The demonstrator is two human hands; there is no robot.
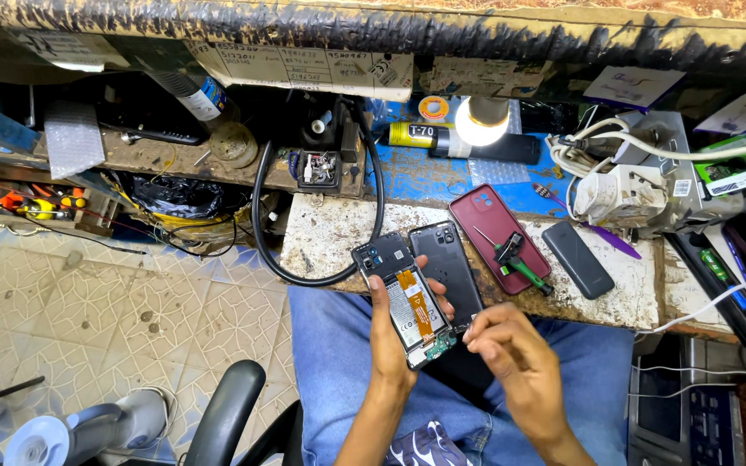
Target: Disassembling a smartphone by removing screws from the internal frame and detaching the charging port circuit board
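Left hand [390, 332]: fingers wrapped around the opened black smartphone with exposed battery and orange ribbon cable [403, 298], thumb lying along its left edge; the phone is lifted above the lap, at the bench's near edge.
Right hand [511, 349]: fingertips pinched together at the phone's lower right corner; whether they grip a part cannot be told.
Black plastic back cover [449, 267]: flat on the worn white bench top [321, 233], just beside the phone.
Maroon phone [494, 233]: lies face down, a green-handled screwdriver [520, 263] resting on it.
Dark rectangular phone [578, 259]: right of the maroon one.
Lit bulb [481, 121]: behind, over the blue surface.
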